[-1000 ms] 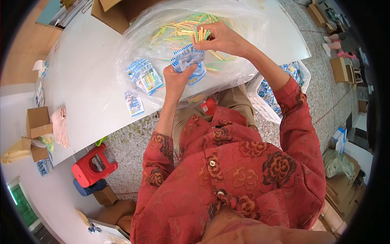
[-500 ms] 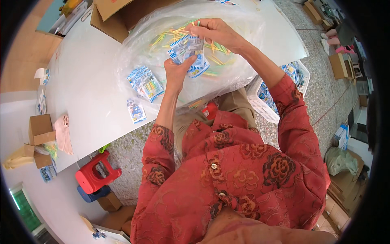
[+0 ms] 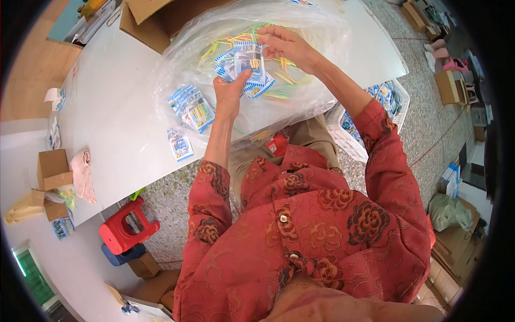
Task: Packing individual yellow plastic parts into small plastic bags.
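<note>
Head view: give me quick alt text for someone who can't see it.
Seen from above, a person in a red floral top holds a blue-and-white packet in the left hand while the right hand touches its top, over a clear plastic bag of coloured sticks on a white table.

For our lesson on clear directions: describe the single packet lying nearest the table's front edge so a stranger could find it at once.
Start at the white table and the big clear plastic bag of coloured sticks on it. Left of the left hand lies a small pile of blue-and-white packets. The packet sits just below that pile, alone and flat by the table's edge.
</note>
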Tool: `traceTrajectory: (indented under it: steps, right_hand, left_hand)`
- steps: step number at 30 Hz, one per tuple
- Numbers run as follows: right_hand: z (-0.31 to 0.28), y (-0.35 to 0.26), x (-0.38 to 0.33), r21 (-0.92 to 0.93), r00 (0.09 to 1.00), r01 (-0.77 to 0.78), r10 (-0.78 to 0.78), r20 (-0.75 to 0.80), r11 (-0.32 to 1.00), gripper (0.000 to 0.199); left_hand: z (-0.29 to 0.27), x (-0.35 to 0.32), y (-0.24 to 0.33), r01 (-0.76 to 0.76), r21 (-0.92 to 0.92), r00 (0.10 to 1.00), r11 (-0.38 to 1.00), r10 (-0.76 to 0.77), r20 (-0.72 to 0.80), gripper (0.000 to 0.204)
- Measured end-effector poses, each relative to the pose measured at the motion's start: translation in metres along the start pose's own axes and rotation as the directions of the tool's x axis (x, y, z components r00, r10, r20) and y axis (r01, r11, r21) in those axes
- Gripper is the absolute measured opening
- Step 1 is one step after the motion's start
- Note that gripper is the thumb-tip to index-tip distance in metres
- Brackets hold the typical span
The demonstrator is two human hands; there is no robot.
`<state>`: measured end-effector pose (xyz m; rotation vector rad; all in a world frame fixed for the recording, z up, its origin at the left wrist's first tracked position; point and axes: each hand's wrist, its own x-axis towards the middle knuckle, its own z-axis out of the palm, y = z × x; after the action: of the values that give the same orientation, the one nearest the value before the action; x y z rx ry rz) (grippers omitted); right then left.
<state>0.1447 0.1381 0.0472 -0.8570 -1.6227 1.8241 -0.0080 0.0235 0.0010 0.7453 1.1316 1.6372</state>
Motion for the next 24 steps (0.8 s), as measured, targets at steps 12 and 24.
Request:
traceTrajectory:
  steps: [12, 24]
  right_hand:
    - [0.02, -0.003, -0.008, -0.025, 0.974, 0.158, -0.152, 0.167, 0.987, 0.016]
    - [0.022, 0.0, -0.004, -0.233, 0.95, 0.304, -0.312, 0.001, 0.924, 0.012]
  left_hand:
    - [-0.012, 0.002, -0.005, -0.012, -0.002, 0.999, 1.0, 0.011, -0.046, 0.026]
    - [-0.014, -0.005, 0.002, 0.005, -0.02, 0.999, 1.0, -0.006, -0.044, 0.028]
